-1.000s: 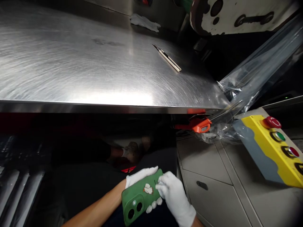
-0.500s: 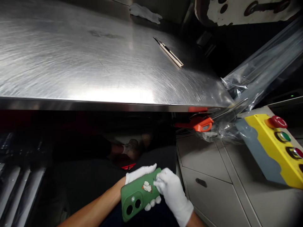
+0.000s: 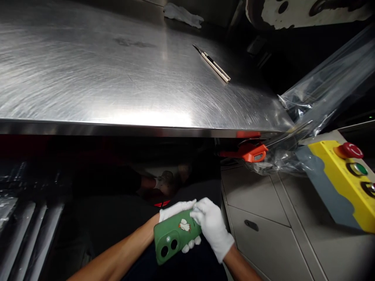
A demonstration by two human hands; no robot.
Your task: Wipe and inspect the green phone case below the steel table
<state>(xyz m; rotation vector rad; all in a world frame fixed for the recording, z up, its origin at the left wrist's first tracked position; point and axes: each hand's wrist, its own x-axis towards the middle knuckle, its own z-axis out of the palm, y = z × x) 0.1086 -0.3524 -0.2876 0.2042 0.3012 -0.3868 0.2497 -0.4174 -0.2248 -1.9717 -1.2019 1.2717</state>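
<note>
Below the steel table edge, a green phone is gripped by the gloved left hand; its top is pinched by the right hand; judged light, rigid, slippery; best held by its long edges.

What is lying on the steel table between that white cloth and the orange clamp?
In the head view, only a utility knife lies between the cloth and clamp.

Gloved left hand holding green phone, right hand touching it, steel table above.
</note>
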